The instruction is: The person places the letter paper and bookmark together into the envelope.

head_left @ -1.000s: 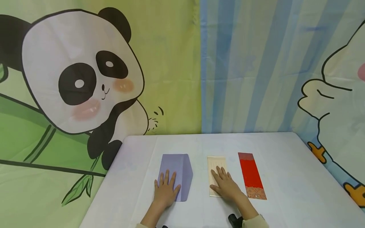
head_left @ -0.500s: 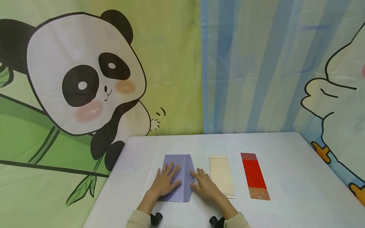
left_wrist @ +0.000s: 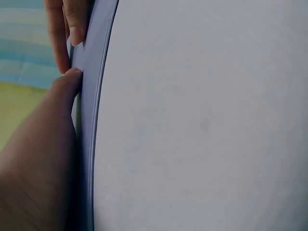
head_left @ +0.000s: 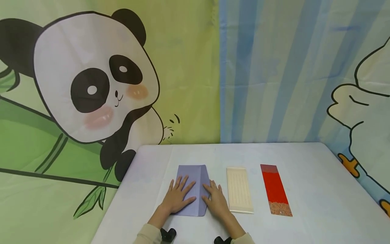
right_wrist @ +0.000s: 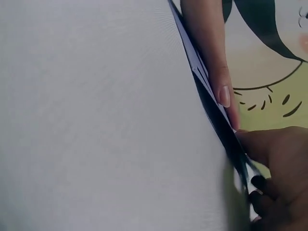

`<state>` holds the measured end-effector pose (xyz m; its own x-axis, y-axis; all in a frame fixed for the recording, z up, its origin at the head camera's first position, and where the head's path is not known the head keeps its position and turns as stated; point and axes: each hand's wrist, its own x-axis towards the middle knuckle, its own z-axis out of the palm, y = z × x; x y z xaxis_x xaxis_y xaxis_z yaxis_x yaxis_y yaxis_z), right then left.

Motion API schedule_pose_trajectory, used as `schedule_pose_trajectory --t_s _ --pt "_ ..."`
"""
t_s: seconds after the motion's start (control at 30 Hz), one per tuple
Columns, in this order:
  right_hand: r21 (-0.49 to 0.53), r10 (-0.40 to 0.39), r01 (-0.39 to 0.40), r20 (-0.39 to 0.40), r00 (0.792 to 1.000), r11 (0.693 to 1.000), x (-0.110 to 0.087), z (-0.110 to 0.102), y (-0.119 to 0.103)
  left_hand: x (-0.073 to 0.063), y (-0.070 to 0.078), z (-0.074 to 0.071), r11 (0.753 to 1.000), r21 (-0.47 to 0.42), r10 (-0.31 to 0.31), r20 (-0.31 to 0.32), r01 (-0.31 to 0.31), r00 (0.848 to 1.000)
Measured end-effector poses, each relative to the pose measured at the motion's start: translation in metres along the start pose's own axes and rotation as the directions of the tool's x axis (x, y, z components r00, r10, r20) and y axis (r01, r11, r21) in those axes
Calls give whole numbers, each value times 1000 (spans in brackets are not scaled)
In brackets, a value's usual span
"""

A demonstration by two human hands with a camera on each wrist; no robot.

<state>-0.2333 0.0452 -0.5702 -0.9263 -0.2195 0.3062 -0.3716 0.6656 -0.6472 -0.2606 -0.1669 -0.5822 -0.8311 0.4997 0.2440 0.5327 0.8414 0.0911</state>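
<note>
The purple folded sheet (head_left: 198, 190) lies on the white bench (head_left: 271, 228), directly under the spread, fairly straight fingers of your left hand (head_left: 176, 199); from that palm it reaches toward 12 and 3 o'clock. Your right hand (head_left: 217, 200) comes in from 5 o'clock, its fingers loosely extended, with index finger and thumb touching the sheet's narrow right-hand panel. You have the cream ribbed piece (head_left: 240, 189) just beside that hand, toward 2 o'clock, and the red strip (head_left: 276, 189) farther out at 3 o'clock.

Your left hand covers much of the sheet's lower-left part, and your right hand hides part of its right edge. In the right wrist view, the other fingertips are dark and blurred, so you cannot tell whether any sit beneath the edge. Your sleeves (head_left: 148, 234) are cut off at 6 o'clock.
</note>
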Motion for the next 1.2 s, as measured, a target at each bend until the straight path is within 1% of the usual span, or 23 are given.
schedule_pose_trajectory --t_s 0.1,0.23,0.33,0.43,0.5,0.6,0.63,0.67,0.77,0.87,0.93,0.97,1.07,1.13,1.2 --pt "82 -18 22 -48 999 996 1 0 2 2 -1 -1 1000 19 -4 5 4 1000" --pt "101 -39 46 -71 997 994 3 2 4 3 -1 -1 1000 14 -27 21 27 999" --pt "101 -10 18 -72 997 995 2 4 5 4 0 0 1000 7 -30 7 30 1000" --pt "122 20 -11 -75 997 993 2 4 5 6 2 0 1000 -5 -15 -25 14 1000" --pt "147 30 -18 -83 996 989 1 4 5 7 3 -1 1000 -4 -10 -38 10 999" --pt "214 35 -15 -91 995 977 -1 2 5 7 4 0 1000 -13 -15 -42 15 999" --pt "249 35 -12 -88 996 968 -1 2 5 8 5 0 1000 -17 -15 -42 14 999" --pt "303 38 -14 -76 996 953 -2 -2 2 8 5 0 1000 -21 -15 -42 14 999" --pt "456 51 -42 -7 999 889 -4 -15 -9 9 5 0 999 -41 -2 -49 0 999" --pt "571 48 -82 74 996 817 -4 -28 -18 11 5 -1 1000 -27 14 -63 -16 998" --pt "599 34 -96 114 993 795 -4 -29 -14 12 6 -1 1000 -9 26 -75 -26 997" --pt "618 27 -107 138 990 779 -3 -29 -12 12 6 -1 1000 -3 30 -82 -30 996" --pt "661 19 -165 222 975 732 -1 -25 -1 14 8 -1 999 -15 37 -92 -39 995" --pt "671 14 -205 279 960 713 0 -22 6 15 10 -2 998 -47 37 -94 -42 995" --pt "673 -6 -220 317 948 706 1 -21 12 15 11 -2 996 -79 37 -91 -44 995"
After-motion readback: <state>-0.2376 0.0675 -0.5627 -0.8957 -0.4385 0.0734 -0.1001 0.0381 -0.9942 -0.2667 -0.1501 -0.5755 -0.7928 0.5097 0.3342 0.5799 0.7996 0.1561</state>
